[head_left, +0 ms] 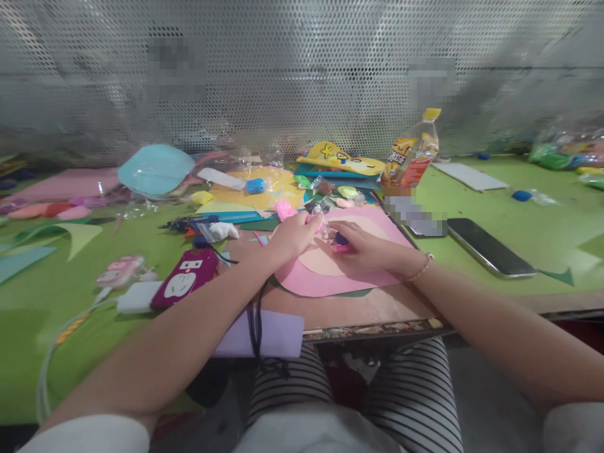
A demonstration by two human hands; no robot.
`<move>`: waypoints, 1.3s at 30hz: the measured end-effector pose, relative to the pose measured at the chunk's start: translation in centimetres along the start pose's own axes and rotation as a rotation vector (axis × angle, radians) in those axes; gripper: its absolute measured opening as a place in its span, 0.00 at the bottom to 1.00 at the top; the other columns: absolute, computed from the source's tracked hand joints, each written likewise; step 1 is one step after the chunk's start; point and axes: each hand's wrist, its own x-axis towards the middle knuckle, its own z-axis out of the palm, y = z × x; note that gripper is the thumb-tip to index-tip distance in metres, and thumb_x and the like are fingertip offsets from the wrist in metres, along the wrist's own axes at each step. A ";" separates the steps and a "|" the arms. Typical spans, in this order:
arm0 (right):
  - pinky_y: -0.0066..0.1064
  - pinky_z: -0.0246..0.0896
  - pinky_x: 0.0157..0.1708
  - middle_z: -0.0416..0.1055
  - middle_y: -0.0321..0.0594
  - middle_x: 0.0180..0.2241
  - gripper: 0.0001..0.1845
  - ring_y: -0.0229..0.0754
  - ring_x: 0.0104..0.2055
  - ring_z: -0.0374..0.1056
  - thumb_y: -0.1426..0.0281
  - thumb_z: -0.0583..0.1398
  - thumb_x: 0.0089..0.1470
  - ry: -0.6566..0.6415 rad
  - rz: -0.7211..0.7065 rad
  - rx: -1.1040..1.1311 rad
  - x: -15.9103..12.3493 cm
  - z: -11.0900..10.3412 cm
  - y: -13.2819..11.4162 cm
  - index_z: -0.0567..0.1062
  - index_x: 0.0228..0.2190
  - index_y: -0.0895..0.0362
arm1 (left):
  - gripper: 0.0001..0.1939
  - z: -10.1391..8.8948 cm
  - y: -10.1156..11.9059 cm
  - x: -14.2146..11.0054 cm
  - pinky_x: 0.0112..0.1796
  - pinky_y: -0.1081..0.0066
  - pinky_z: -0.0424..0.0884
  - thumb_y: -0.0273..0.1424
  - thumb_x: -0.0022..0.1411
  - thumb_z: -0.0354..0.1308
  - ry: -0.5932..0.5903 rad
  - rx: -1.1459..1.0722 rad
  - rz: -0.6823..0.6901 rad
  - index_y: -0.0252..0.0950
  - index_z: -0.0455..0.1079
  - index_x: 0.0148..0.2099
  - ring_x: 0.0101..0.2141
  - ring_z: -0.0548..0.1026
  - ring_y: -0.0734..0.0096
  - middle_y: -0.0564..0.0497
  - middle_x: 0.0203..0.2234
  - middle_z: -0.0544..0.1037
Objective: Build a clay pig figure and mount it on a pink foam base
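Observation:
My left hand (298,238) is closed on a bright pink lump of modelling clay (285,210) in clear plastic wrap, which shows past its fingers. Close beside it, my right hand (361,248) has its fingers curled over a dark blue spot and a small pink piece (343,248); what exactly it grips is partly hidden. Both hands are above a pink paper cutout (311,284) with a cream paper shape (325,261) on it. Small wrapped lumps of clay (348,192) lie just behind the hands.
Left of the hands are a purple power bank (186,277), a white adapter (138,297) and a cable. A phone (491,247) lies to the right. Behind stand a plastic bottle (409,157) and a yellow patterned piece (337,158). A lilac sheet (278,333) overhangs the front edge.

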 end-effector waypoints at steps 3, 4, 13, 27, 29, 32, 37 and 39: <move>0.44 0.61 0.44 0.66 0.51 0.41 0.15 0.50 0.46 0.61 0.63 0.54 0.55 0.060 -0.050 -0.187 -0.3 -0.6 -0.3 0.66 0.41 0.58 | 0.21 0.1 -0.1 0.1 0.28 0.69 0.58 0.49 0.62 0.38 0.005 -0.010 -0.006 0.39 0.57 0.27 0.30 0.71 0.63 0.48 0.26 0.71; 0.43 0.60 0.43 0.66 0.50 0.38 0.13 0.50 0.44 0.60 0.62 0.54 0.55 0.050 -0.049 -0.250 -0.4 -0.9 -0.2 0.67 0.38 0.58 | 0.21 0.1 -0.1 0.1 0.28 0.69 0.58 0.49 0.62 0.39 0.008 -0.010 -0.008 0.38 0.57 0.28 0.31 0.71 0.63 0.48 0.26 0.72; 0.31 0.53 0.29 0.61 0.40 0.28 0.11 0.38 0.29 0.56 0.62 0.54 0.55 -0.029 0.042 -0.353 -0.7 -0.8 -0.1 0.64 0.31 0.58 | 0.19 0.1 0.3 -0.1 0.29 0.69 0.60 0.46 0.63 0.40 0.032 -0.014 -0.023 0.38 0.59 0.29 0.30 0.71 0.64 0.48 0.26 0.72; 0.31 0.55 0.33 0.62 0.42 0.32 0.03 0.40 0.34 0.58 0.72 0.54 0.53 -0.084 0.042 -0.260 -0.7 -1.1 0.1 0.64 0.32 0.59 | 0.16 1.5 -0.1 0.1 0.39 0.68 0.63 0.43 0.61 0.45 -0.042 -0.541 -0.008 0.37 0.62 0.28 0.35 0.69 0.66 0.51 0.28 0.70; 0.31 0.55 0.33 0.61 0.41 0.31 0.02 0.39 0.33 0.58 0.72 0.53 0.53 -0.077 0.054 -0.255 -0.7 -1.0 0.1 0.64 0.32 0.58 | 0.16 1.5 -0.2 0.2 0.37 0.69 0.64 0.43 0.60 0.47 -0.048 -0.654 -0.061 0.37 0.61 0.27 0.32 0.68 0.69 0.53 0.26 0.67; 0.31 0.55 0.33 0.61 0.41 0.32 0.03 0.38 0.32 0.57 0.72 0.54 0.54 -0.056 0.071 -0.251 -0.7 -0.6 0.0 0.64 0.32 0.59 | 0.14 1.5 -0.2 0.3 0.38 0.69 0.64 0.41 0.58 0.50 -0.041 -0.718 -0.074 0.37 0.61 0.26 0.31 0.66 0.70 0.54 0.25 0.66; 0.30 0.55 0.32 0.61 0.42 0.33 0.03 0.38 0.31 0.57 0.72 0.54 0.53 -0.041 0.100 -0.257 -0.6 -0.2 -0.4 0.65 0.32 0.59 | 0.13 1.5 -0.1 0.2 0.39 0.69 0.63 0.39 0.58 0.51 -0.043 -0.753 -0.096 0.37 0.62 0.26 0.33 0.67 0.70 0.54 0.26 0.66; 0.31 0.56 0.32 0.62 0.42 0.33 0.04 0.38 0.32 0.58 0.71 0.54 0.54 -0.041 0.105 -0.254 -0.5 -0.2 -0.5 0.66 0.32 0.60 | 0.13 1.6 -0.1 0.2 0.39 0.69 0.63 0.39 0.59 0.50 -0.044 -0.765 -0.091 0.37 0.62 0.26 0.33 0.67 0.70 0.54 0.25 0.66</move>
